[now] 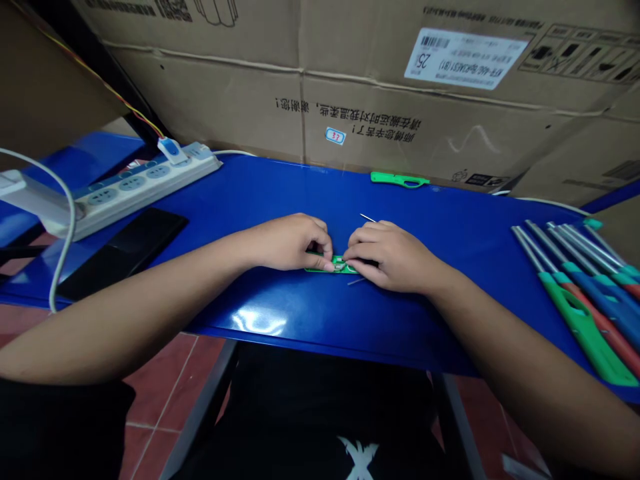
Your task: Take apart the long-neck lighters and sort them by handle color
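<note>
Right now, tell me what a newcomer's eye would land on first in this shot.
The left hand and right hand meet on a small green piece at the middle of the bright blue table. At the table's right end lies a row of long lighters with coloured handles. A white power strip sits at the far left.

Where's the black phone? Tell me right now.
The black smartphone lies on the left of the blue table in the head view, between the white power strip and the person's left forearm.
</note>
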`<state>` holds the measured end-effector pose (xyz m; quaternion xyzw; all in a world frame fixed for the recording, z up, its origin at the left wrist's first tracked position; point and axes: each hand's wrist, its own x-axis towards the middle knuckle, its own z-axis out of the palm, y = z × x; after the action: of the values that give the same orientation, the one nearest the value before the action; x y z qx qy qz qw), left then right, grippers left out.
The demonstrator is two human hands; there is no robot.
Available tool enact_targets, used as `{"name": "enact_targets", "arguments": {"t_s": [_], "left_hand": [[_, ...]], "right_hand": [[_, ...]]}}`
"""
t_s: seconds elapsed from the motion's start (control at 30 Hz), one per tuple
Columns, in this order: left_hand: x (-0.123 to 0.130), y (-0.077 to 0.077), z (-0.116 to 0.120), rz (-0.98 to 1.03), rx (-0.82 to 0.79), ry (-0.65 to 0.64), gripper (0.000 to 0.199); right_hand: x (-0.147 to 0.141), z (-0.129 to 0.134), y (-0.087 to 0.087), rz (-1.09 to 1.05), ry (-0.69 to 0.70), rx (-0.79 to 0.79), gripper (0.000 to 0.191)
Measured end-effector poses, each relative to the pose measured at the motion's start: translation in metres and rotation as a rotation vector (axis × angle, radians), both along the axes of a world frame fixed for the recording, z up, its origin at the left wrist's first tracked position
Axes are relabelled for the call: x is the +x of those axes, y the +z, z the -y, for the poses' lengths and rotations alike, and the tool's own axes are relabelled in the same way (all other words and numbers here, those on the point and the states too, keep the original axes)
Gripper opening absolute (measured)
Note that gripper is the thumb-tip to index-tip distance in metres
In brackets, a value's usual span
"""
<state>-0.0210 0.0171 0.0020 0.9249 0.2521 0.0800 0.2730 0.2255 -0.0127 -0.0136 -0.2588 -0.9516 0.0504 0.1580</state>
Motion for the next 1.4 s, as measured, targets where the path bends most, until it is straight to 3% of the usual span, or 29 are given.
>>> {"name": "enact_targets", "arguments": {"t_s": [0.37, 0.77, 0.97, 1.13, 1.27, 1.4], "left_hand": [[0.004, 0.000, 0.005, 0.014, -0.019, 0.098, 0.018], [0.004, 0.008, 0.012, 0.079, 0.060, 0.093, 0.017], [-0.001, 0.003, -0.001, 0.058, -0.052, 0.045, 0.025], [-0.009, 0.002, -0.014, 0.057, -0.085, 0.141, 0.032], [-0.007, 0.001, -0.012, 0.039, -0.115, 0.158, 0.033], [0.001, -0.003, -0.004, 0.031, -0.068, 0.078, 0.025]], "right_hand": [[-0.002, 0.003, 0.003, -0.016, 0.017, -0.007, 0.020], [0.001, 0.001, 0.006, -0.164, 0.067, -0.182, 0.013], [0.002, 0.000, 0.004, -0.056, 0.076, -0.014, 0.019], [0.003, 0.000, 0.004, -0.034, 0.080, 0.086, 0.021], [0.003, -0.002, 0.004, 0.014, 0.103, 0.145, 0.022], [0.002, -0.002, 0.001, 0.051, 0.110, 0.183, 0.023]]}}
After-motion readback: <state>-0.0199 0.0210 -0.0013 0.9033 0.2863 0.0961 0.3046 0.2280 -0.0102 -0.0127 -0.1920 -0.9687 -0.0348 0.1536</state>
